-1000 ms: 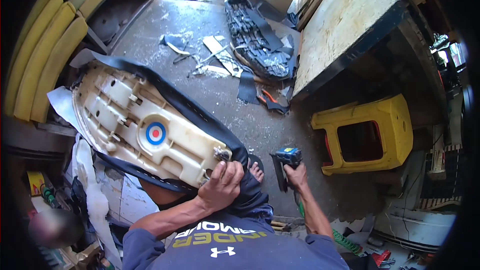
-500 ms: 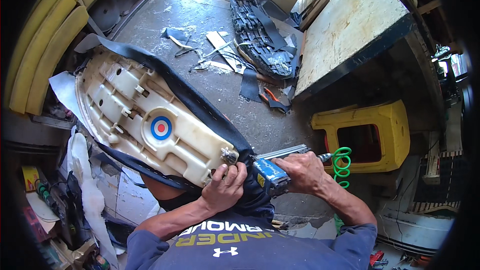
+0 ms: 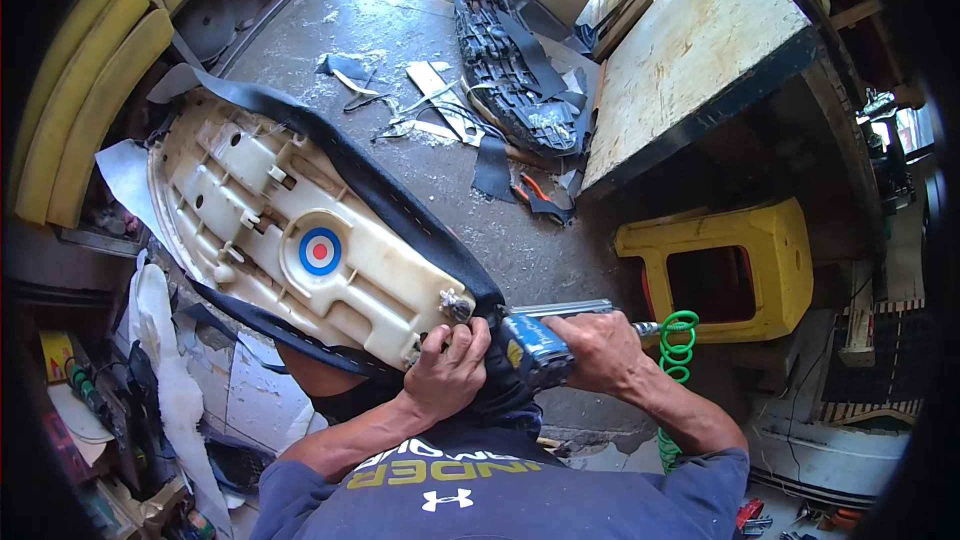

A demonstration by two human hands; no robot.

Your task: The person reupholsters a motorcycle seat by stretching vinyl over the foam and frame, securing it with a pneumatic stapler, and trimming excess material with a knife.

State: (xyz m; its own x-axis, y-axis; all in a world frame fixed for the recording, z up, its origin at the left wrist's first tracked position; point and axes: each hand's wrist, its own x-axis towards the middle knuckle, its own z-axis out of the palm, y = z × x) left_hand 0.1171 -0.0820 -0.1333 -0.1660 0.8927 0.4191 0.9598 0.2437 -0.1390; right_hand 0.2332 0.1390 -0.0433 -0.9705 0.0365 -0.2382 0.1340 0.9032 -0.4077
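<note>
A cream plastic motorcycle seat base [image 3: 385,290] lies underside up across my lap, with a round blue, white and red mark on it. Black cover material [image 3: 375,175] wraps its long edges. My left hand [image 3: 447,372] is closed at the narrow end, fingers curled over the cover's edge beside a metal fitting [image 3: 455,304]; the fingertips are partly hidden. My right hand [image 3: 603,352] grips a blue air staple gun [image 3: 537,342], its nose close to the cover at that same end. A green coiled hose [image 3: 677,342] runs from the gun.
Another black seat base [image 3: 515,75] lies on the floor ahead, near material scraps [image 3: 440,105] and orange-handled pliers [image 3: 535,187]. A yellow plastic housing [image 3: 790,270] and a worn white-topped table [image 3: 700,50] stand at the right. Yellow foam pieces [image 3: 100,90] are stacked at the left.
The whole view has shifted slightly. Both hands, the seat base and the staple gun keep nearly the same places relative to each other.
</note>
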